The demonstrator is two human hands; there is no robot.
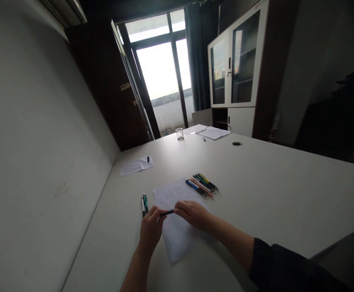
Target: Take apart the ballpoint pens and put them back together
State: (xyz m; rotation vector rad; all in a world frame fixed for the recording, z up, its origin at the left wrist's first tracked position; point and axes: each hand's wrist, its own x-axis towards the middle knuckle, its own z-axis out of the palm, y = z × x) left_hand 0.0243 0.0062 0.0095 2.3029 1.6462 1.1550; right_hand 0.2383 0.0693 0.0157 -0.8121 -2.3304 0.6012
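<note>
Both my hands hold one dark pen [167, 212] level over a sheet of written paper [177, 235] on the white desk [271, 190]. My left hand [150, 228] pinches its left end, and my right hand [195, 215] grips its right end with curled fingers. Two pens [144, 203], one green and one white, lie just left of the sheet beside my left hand. A row of several coloured pens [201, 184] lies at the sheet's far right corner, beyond my right hand.
A folded paper with a black clip [136, 165] lies farther back on the left. At the desk's far end stand a glass [180, 134] and more papers [213, 132] with a pen. A cable hole [237, 143] sits near them. A wall [37, 162] borders the desk's left edge.
</note>
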